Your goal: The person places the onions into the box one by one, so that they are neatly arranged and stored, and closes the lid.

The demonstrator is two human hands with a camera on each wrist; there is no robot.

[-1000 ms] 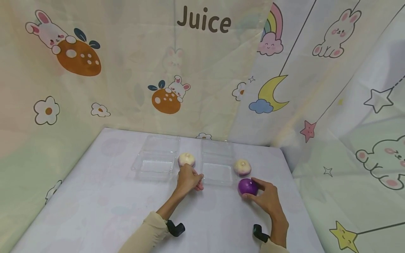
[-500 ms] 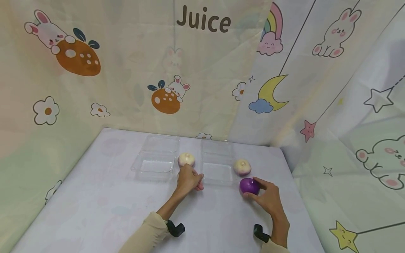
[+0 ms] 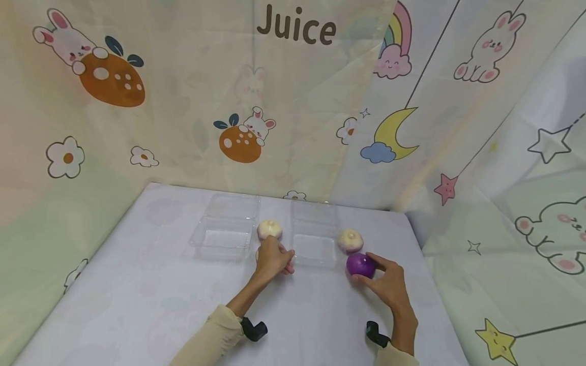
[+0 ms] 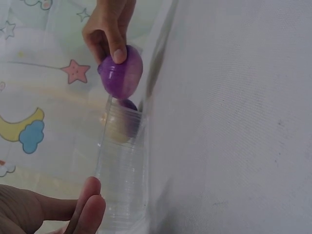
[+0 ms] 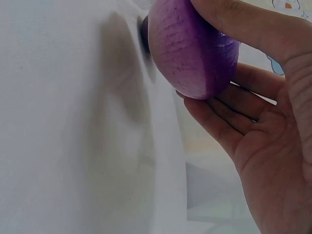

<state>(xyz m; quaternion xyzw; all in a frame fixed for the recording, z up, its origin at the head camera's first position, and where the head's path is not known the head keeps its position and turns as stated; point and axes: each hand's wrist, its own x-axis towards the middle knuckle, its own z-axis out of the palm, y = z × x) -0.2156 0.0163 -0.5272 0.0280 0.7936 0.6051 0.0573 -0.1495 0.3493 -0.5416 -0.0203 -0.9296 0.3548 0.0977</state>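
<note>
My right hand point(image 3: 393, 287) grips a purple onion point(image 3: 360, 266) between thumb and fingers, just in front of a cream-topped onion point(image 3: 350, 240). In the right wrist view, the purple onion point(image 5: 187, 51) appears raised off the table, with its paler side facing down. My left hand point(image 3: 272, 260) is by the left edge of the right-hand clear container point(image 3: 315, 249), fingers loosely bent; in the left wrist view its fingertips point(image 4: 92, 204) lie close to the container's edge, with nothing visible between them. Another cream-topped onion point(image 3: 269, 230) sits just beyond the left hand.
A second clear container point(image 3: 226, 239) stands on the left with its lid folded back. Both containers lie near the back of the white table point(image 3: 160, 284). Printed curtains point(image 3: 183, 101) hang behind and beside the table.
My right hand has moved the purple onion slightly right and back, toward the cream-topped onion behind it. My left hand has stayed in place.
</note>
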